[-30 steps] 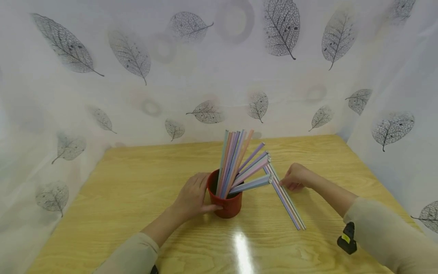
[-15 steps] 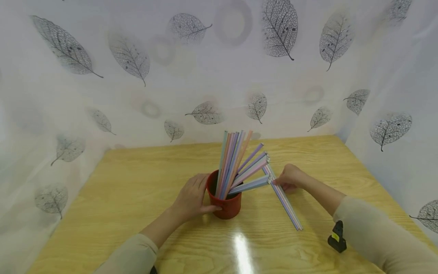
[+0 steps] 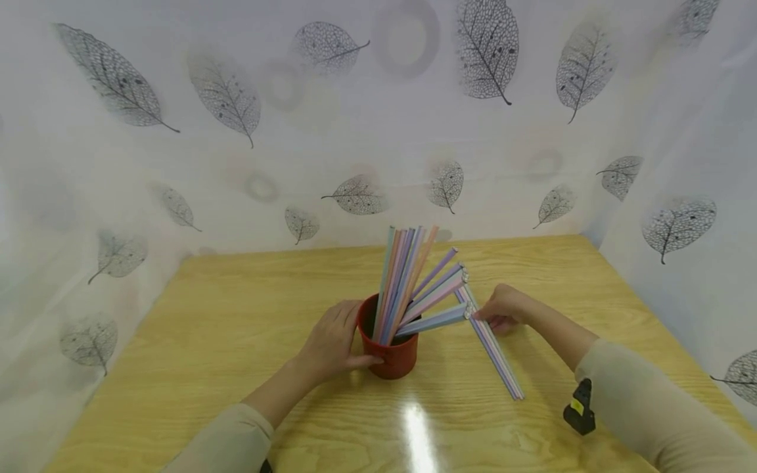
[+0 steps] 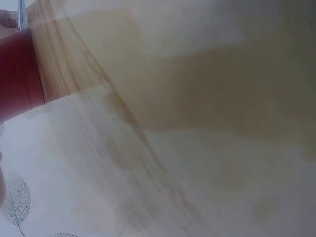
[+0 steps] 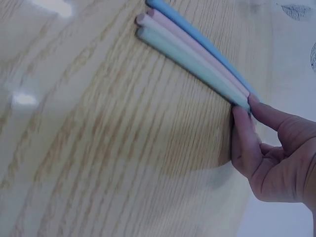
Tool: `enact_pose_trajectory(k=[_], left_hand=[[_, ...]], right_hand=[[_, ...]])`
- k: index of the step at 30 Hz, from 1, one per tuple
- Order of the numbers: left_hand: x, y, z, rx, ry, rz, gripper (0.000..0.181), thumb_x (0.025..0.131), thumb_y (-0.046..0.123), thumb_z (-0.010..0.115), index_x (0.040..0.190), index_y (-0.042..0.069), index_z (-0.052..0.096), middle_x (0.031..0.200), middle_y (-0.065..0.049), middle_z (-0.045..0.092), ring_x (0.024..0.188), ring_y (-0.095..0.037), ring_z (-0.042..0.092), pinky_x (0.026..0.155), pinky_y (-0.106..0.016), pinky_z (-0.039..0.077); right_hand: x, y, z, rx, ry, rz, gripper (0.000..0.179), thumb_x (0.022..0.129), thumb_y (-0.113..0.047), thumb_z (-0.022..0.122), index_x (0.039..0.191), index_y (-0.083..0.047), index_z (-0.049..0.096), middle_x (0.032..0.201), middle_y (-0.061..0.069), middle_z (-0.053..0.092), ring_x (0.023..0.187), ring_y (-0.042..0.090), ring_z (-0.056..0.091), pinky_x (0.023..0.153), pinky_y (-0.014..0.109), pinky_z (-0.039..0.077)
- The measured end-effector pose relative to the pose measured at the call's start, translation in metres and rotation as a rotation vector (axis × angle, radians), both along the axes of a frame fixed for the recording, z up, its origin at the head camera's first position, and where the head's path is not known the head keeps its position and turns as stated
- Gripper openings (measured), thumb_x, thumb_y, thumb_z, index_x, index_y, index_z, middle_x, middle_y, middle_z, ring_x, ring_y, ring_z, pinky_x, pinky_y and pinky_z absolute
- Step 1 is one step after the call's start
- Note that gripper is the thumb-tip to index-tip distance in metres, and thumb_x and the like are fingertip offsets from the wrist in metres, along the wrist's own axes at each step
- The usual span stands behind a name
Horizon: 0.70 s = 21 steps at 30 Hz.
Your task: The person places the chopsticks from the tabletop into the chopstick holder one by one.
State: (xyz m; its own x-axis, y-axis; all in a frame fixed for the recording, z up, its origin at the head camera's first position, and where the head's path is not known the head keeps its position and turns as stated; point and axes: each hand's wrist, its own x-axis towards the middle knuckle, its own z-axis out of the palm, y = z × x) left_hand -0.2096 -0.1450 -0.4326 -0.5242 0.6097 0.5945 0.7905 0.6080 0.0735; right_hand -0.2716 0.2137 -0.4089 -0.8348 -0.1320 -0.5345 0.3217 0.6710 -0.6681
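Observation:
A red pot [image 3: 395, 361] stands on the table, holding several pastel straws [image 3: 387, 282], some upright and others leaning right over the rim. My left hand [image 3: 331, 338] grips the pot from the left, thumb across its front. To the right, a small bundle of straws [image 3: 497, 358] lies slantwise on the wood. My right hand [image 3: 503, 309] pinches this bundle between thumb and fingers near its far end. In the right wrist view, the bundle [image 5: 197, 54] shows blue, pink, whitish and green straws side by side. The left wrist view shows only the pot's side [image 4: 19, 74].
The wood-grain table [image 3: 236, 302] runs back to a pale curtain [image 3: 378, 125] printed with leaves, which also hangs along both sides. Leaning straw ends [image 3: 465, 309] overlap the lying bundle's far part in the head view.
My right hand has moved slightly left onto the lying straws, and they have drawn closer together. The left hand and the pot stay where they were.

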Motion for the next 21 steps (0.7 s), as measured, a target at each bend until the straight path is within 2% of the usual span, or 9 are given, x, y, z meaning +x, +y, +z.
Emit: enact_pose_trajectory(k=[6,11,15,21], left_hand=[[0.000,0.000,0.000,0.005,-0.008,-0.002,0.089,0.079,0.071,0.052,0.131,-0.002,0.045,0.123,-0.011,0.055,0.114,-0.025,0.052,0.099,-0.038,0.045],[0.000,0.000,0.001,0.007,-0.006,-0.005,0.090,0.080,0.071,0.050,0.131,-0.002,0.045,0.123,-0.012,0.055,0.114,-0.026,0.052,0.101,-0.040,0.044],[0.001,-0.001,0.002,0.005,-0.014,-0.004,0.090,0.080,0.071,0.049,0.131,-0.002,0.045,0.123,-0.012,0.055,0.114,-0.026,0.053,0.101,-0.040,0.044],[0.000,0.000,0.002,-0.001,-0.034,-0.002,0.089,0.080,0.070,0.050,0.132,-0.002,0.045,0.123,-0.012,0.055,0.114,-0.025,0.052,0.102,-0.038,0.043]], right_hand=[[-0.002,0.006,0.001,-0.086,-0.067,-0.004,0.012,0.082,-0.007,0.070,0.081,0.004,0.065,0.059,0.000,0.057,0.050,0.008,0.057,0.054,0.023,0.056],[-0.005,0.008,0.010,-0.113,-0.036,0.048,0.019,0.085,-0.006,0.064,0.092,0.011,0.065,0.065,0.003,0.064,0.057,0.012,0.064,0.061,0.028,0.058],[-0.008,0.008,0.023,-0.132,0.001,0.045,0.028,0.087,-0.006,0.061,0.103,0.016,0.060,0.071,0.006,0.063,0.062,0.014,0.067,0.067,0.031,0.059],[-0.012,0.008,0.039,-0.195,0.035,0.010,0.028,0.089,-0.008,0.059,0.106,0.014,0.055,0.076,0.004,0.063,0.064,0.010,0.063,0.071,0.030,0.058]])
